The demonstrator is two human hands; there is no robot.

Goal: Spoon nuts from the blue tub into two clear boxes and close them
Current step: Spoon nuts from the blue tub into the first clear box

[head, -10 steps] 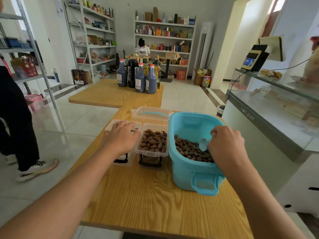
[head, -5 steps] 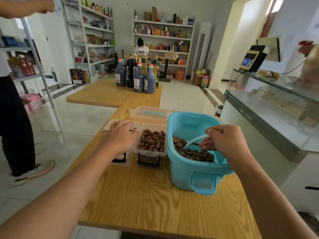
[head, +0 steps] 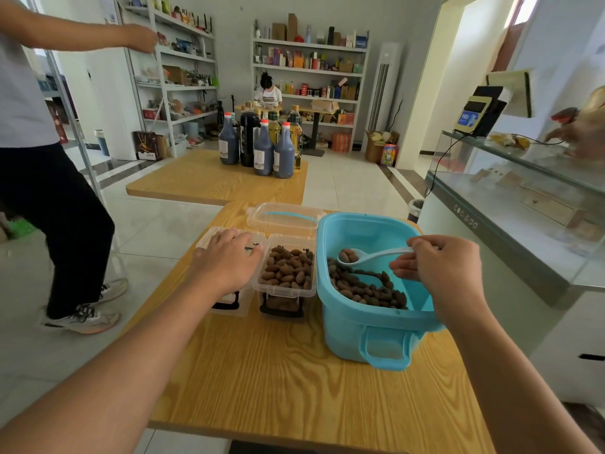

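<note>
The right hand (head: 445, 270) pinches the handle of a white spoon (head: 370, 256) in curled fingers, its bowl carrying a few nuts above the heap inside the blue tub (head: 376, 335) at the right of the worktop (head: 278, 381). The left hand (head: 226, 263) lies flat, fingers straight, on the closed left clear box (head: 229, 306). Just right of it, touching the tub, stands the open clear box (head: 286, 273), full of nuts.

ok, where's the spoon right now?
In the head view the white spoon sits right of centre, pinched by the right hand above the nuts inside the blue tub, its loaded bowl pointing left toward the open clear box.
</note>
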